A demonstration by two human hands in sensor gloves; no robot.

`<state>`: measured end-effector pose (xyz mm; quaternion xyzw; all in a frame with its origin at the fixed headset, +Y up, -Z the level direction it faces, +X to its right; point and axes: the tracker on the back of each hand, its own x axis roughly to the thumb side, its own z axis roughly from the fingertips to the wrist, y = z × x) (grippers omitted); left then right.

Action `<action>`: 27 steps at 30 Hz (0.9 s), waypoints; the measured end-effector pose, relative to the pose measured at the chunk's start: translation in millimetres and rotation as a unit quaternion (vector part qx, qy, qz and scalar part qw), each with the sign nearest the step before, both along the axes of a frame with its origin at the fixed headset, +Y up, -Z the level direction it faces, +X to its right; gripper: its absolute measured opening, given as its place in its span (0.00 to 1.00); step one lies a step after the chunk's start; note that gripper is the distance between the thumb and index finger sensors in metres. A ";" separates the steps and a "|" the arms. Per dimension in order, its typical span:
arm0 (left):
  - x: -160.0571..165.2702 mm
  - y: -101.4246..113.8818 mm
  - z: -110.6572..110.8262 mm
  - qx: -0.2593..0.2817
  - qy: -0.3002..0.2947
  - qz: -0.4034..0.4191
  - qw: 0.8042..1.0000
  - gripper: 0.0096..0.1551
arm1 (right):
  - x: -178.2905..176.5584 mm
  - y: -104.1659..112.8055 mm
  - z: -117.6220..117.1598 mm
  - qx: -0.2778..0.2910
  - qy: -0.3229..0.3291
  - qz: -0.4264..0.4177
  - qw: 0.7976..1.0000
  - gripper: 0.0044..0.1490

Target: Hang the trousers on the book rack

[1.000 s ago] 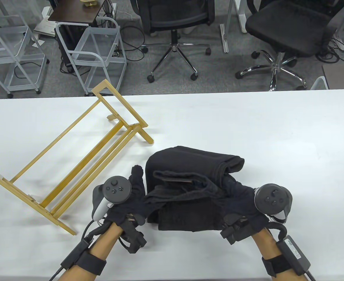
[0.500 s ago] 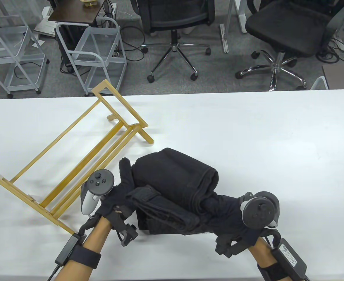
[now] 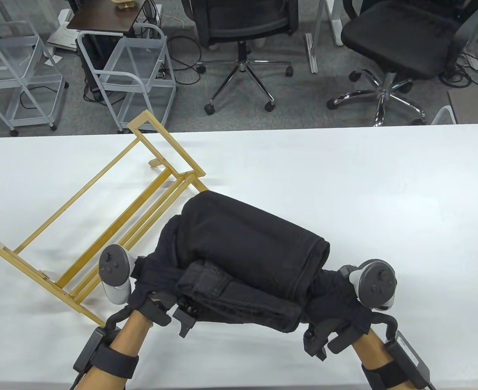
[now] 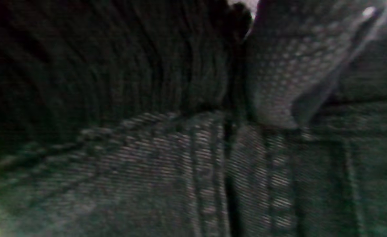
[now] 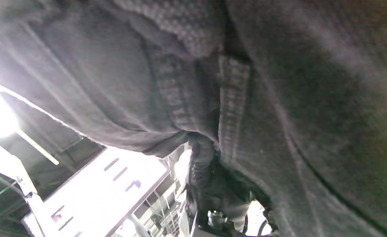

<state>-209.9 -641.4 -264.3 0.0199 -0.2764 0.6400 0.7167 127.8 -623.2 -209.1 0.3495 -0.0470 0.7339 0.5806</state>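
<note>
Both hands are under the folded black trousers, carrying the bundle. The left hand grips the end nearest the rack, the right hand the other end. Fingers are buried in cloth, so I can't tell how far they are curled, only that each hand has hold of the fabric. The wrist views show little but dark weave pressed close.

The bundle's far corner overlaps the rack's near foot in the table view; whether it touches I can't tell. This looks like the carry step: trousers picked up, not yet hung. The next move likely calls for lifting higher, swinging left, and draping the fold over a rail so weight falls on both sides.

The table is white. Beyond it, grey carpet, two black office chairs and two wire trolleys, with cables trailing.
</note>
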 end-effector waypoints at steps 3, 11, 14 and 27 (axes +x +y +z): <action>-1.0 6.7 6.2 0.024 0.032 -0.002 0.999 0.71 | -0.6 -6.1 -3.4 -0.025 0.008 -0.016 1.000 0.36; -2.5 36.2 27.6 0.107 0.148 -0.029 0.983 0.62 | -0.1 -38.4 -22.1 -0.158 -0.028 -0.059 0.985 0.48; 1.2 44.3 33.6 0.142 0.171 -0.065 0.973 0.61 | 1.4 -52.8 -30.6 -0.184 -0.043 -0.038 0.981 0.53; -2.8 84.4 36.4 0.183 0.267 -0.105 0.940 0.58 | 3.3 -70.0 -42.6 -0.246 -0.083 0.079 0.963 0.74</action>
